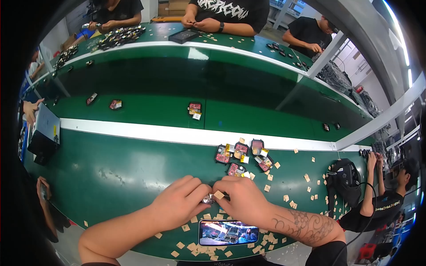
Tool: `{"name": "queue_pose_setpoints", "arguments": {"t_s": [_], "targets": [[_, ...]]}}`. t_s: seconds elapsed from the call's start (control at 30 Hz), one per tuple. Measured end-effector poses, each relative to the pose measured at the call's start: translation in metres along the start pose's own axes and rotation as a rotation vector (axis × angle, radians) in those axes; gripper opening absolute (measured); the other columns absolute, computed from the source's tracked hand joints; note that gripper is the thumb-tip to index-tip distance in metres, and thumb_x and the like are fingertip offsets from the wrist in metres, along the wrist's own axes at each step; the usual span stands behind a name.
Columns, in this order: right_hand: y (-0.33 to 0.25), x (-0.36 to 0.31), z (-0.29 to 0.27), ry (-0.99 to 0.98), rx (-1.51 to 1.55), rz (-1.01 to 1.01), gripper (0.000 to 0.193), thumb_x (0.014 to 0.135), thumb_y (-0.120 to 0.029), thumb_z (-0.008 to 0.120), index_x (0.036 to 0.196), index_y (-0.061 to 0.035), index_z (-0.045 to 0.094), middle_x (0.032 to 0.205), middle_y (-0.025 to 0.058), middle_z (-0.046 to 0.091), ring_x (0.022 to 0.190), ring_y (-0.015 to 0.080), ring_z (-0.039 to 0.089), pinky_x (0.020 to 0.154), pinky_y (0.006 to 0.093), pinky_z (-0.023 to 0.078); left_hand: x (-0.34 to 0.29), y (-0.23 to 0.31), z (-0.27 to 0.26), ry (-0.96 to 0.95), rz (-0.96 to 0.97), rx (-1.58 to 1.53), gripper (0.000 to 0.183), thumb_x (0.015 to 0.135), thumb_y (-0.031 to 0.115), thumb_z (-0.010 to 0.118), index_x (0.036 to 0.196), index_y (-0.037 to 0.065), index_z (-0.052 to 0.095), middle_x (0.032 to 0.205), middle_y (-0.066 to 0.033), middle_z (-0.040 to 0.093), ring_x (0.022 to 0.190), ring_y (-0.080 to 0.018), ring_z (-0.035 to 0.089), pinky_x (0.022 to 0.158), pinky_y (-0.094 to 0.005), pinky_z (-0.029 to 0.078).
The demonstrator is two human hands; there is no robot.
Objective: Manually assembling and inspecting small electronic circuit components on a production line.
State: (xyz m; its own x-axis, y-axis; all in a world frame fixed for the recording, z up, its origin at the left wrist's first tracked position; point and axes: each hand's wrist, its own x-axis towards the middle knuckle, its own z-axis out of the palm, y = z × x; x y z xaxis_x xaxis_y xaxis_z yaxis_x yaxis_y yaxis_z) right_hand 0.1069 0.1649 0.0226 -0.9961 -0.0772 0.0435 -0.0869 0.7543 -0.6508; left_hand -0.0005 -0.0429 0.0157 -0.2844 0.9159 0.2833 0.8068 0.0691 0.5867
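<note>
**Evidently midway: a silvery piece in one hand, a tan square in the other**

From my remote seat, a grey box (48,124) stands well out to the left of both hands, with another person's hand (31,111) on it. Next comes my left hand (181,198), narrowed to a pinch on a small silvery piece (207,198). That piece sits between my two hands, over the green table (111,164), and the fingers hide much of it. Nearer my body, between the forearms, a lit phone (228,232) lies amid loose tan squares (191,247).

Just right of the piece, my right hand (242,193) is drawn in narrow too, a tan square (218,194) held at its fingertips. I can't tell whether square and piece touch. Just beyond that hand lie five opened cases (222,155) with reddish insides. Farther right, well apart from the hand, is a black bag (345,177).

As for progress, I judge the held piece to be under way and unfinished: the square is in the fingers, and neither thing is set down yet. Whether the five cases are done or waiting, I can't tell; plenty of loose squares remain.
</note>
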Motion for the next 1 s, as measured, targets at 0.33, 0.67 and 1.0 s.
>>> {"name": "queue_pose_setpoints", "arguments": {"t_s": [0.33,0.67,1.0], "targets": [[0.003,-0.005,-0.001,0.033,0.049,-0.077,0.013,0.096,-0.014,0.074,0.105,-0.0060,0.069,0.098,0.0104,0.062,0.072,0.0343,0.070,0.065,0.0438,0.057,-0.003,-0.001,0.002,0.026,-0.035,0.002,0.039,0.087,0.016,0.083,0.118,0.006,0.060,0.102,-0.0121,0.058,0.096,-0.0347,0.062,0.084,-0.0444,0.053],[-0.004,-0.014,-0.036,-0.051,0.422,0.139,0.021,0.098,-0.015,0.076,0.114,-0.0045,0.069,0.092,0.0122,0.072,0.065,0.0217,0.066,0.058,0.0360,0.049,0.015,0.032,-0.009,0.182,0.009,-0.100,0.042,0.087,0.008,0.088,0.121,0.004,0.064,0.109,-0.0127,0.068,0.094,-0.0272,0.069,0.081,-0.0381,0.059],[0.053,-0.018,-0.084,0.366,0.753,0.165,0.010,0.093,0.000,0.077,0.101,0.0003,0.071,0.089,0.0030,0.072,0.083,0.0059,0.063,0.072,0.0267,0.052,0.136,0.020,0.005,-0.117,-0.300,-0.940,0.011,0.104,-0.003,0.064,0.113,0.002,0.057,0.099,-0.0030,0.064,0.091,-0.0089,0.062,0.080,-0.0281,0.053]]}}
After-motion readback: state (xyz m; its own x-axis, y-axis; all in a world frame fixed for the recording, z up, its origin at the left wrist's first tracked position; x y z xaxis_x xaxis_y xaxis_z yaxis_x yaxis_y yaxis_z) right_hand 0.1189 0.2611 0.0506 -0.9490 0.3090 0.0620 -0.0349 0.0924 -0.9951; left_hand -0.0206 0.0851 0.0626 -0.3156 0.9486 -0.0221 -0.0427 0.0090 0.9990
